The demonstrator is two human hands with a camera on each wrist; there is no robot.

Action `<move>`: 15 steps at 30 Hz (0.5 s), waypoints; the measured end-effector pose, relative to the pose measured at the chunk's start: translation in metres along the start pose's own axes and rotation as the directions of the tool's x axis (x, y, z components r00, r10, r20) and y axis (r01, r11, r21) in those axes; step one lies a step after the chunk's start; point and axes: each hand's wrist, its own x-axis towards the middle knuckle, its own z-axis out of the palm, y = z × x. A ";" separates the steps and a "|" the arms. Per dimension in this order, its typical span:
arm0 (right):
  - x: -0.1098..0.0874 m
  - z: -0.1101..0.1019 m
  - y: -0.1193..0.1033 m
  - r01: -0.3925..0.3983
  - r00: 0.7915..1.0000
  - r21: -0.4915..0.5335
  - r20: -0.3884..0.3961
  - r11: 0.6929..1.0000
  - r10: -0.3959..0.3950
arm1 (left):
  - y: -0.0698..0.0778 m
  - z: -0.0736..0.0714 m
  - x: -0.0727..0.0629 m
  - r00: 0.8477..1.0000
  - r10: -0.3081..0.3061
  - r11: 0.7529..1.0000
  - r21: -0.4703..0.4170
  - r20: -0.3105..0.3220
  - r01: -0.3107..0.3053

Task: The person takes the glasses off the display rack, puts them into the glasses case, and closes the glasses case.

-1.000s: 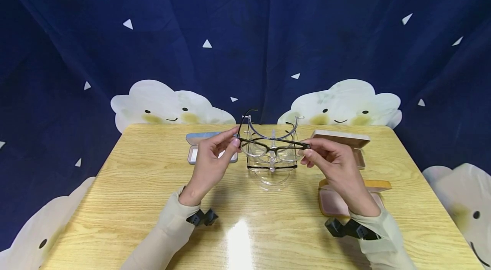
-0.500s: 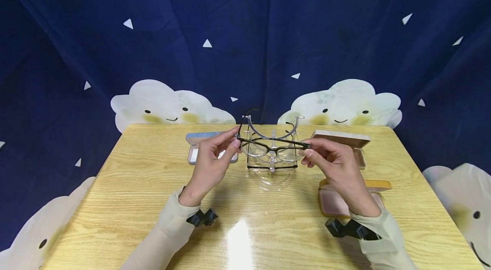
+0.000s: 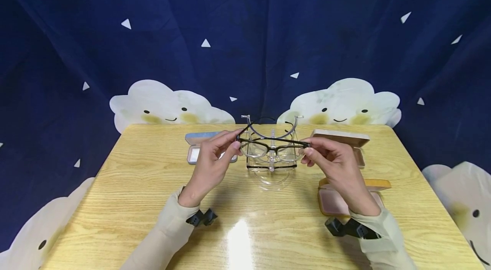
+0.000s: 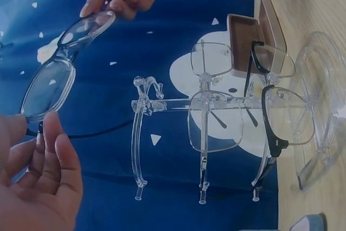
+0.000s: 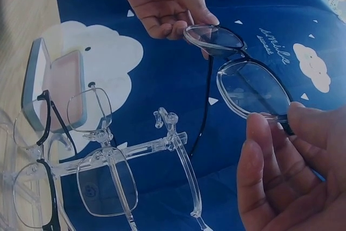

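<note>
While left hand [image 3: 210, 159] and right hand [image 3: 338, 164] pinched opposite ends, I held the black-browed eyeglasses [image 3: 272, 149] roughly nine-to-three o'clock.

One black-and-clear pair [image 3: 272, 149], one metal-rimmed pair [image 4: 227, 124], one black half-rim pair [image 4: 294, 117]: that's three pairs of eyeglasses, plus one clear display stand [image 4: 177, 104]! Three cases, too: blue case [image 3: 201, 137], brown case [image 3: 340, 137], orange case [image 3: 333, 202]. And two hands [image 3: 210, 159], two wrist cameras [image 3: 196, 219], one table [image 3: 145, 185].
</note>
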 end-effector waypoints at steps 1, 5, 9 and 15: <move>0.000 0.000 0.000 0.001 1.000 0.002 0.000 1.000 -0.001 | 0.000 0.000 0.000 1.000 0.003 1.000 0.000 0.003 -0.003; 0.000 0.000 0.000 -0.004 1.000 0.005 -0.001 1.000 0.004 | -0.001 0.000 0.000 1.000 0.001 1.000 -0.010 0.000 -0.001; 0.000 0.000 0.000 -0.008 1.000 0.015 -0.001 1.000 0.008 | -0.002 0.001 0.000 1.000 0.007 0.999 -0.035 0.002 -0.007; 0.000 0.001 0.000 0.019 1.000 0.042 -0.014 0.999 -0.019 | -0.002 0.001 0.000 1.000 0.029 0.998 -0.051 0.002 -0.029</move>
